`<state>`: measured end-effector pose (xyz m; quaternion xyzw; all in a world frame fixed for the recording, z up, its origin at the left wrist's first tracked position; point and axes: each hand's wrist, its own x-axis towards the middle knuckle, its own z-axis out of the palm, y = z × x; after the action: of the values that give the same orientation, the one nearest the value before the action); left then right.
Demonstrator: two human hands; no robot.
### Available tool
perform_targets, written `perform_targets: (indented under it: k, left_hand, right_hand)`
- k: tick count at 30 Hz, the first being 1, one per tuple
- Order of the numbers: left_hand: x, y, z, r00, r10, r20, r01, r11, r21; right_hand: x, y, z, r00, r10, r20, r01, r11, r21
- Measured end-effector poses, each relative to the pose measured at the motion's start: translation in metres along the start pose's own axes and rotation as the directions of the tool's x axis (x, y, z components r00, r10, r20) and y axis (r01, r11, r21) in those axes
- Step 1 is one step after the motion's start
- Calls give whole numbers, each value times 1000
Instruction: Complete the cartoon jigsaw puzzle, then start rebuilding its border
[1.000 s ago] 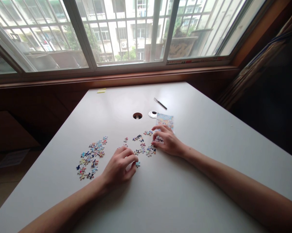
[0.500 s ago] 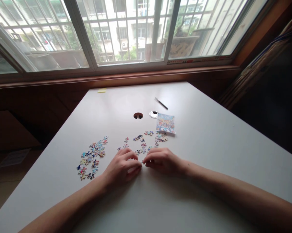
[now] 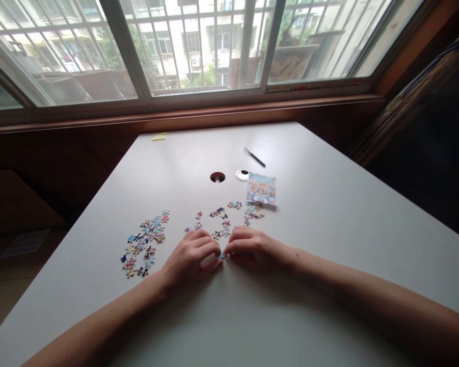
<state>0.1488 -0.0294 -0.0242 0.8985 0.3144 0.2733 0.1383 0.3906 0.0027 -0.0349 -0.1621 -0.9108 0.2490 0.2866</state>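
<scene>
Both hands meet low on the white rectangular desk [image 3: 328, 214], fingertips pressed together over a small light-blue cardboard puzzle piece [image 3: 222, 254]. The left hand [image 3: 191, 257] curls its grip closed on that piece from one side, and the right hand [image 3: 254, 250] pinches it from the other, so the piece sits right between the two grips, touching both. A second ago the right hand lay farther out among the loose scatter of colourful puzzle pieces [image 3: 223, 221], which now lies just beyond the fingertips; half a second ago it had already come back to meet the left hand, and the pair has hardly shifted since. Well to the left of the left grip lies a larger heap of colourful puzzle pieces [image 3: 145, 244]. Beyond the right grip rests the printed blue cartoon picture card [image 3: 262, 188], with a black pen [image 3: 254, 157] farther off.
</scene>
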Motion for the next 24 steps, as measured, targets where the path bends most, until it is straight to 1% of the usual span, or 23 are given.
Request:
perform_targets:
  k: [5, 9, 11, 13, 15, 17, 18, 20, 24]
  left_hand:
    - [0, -1, -1, 1000, 2, 17, -3, 1000, 14]
    - [1, 1, -2, 1000, 15, 20, -16, 999, 30]
    - [2, 1, -2, 1000, 14, 23, -14, 999, 33]
    - [2, 1, -2, 1000, 9, 21, -10, 999, 38]
    - [1, 1, -2, 1000, 6, 22, -7, 999, 39]
    - [1, 0, -1, 1000, -1, 26, 0, 999, 32]
    - [1, 0, -1, 1000, -6, 28, 5, 1000, 27]
    - [1, 0, -1, 999, -12, 31, 12, 1000, 21]
    - [1, 1, -1, 999, -9, 31, 8, 1000, 26]
  right_hand:
    - [1, -1, -1, 1000, -25, -5, 25, 999, -39]
    - [1, -2, -5, 995, -61, 79, 74, 983, -170]
    - [1, -1, -8, 991, -75, 112, 97, 973, -208]
    - [2, 0, -9, 998, -38, 58, 49, 980, -193]
    - [2, 0, -10, 997, 34, -63, -43, 987, -153]
    - [3, 0, -10, 980, 96, -173, -118, 985, -122]
    - [3, 0, -10, 973, 110, -204, -136, 984, -113]
    - [4, 0, -10, 967, 117, -227, -145, 984, -108]
    - [5, 1, -10, 971, 93, -220, -125, 983, -132]
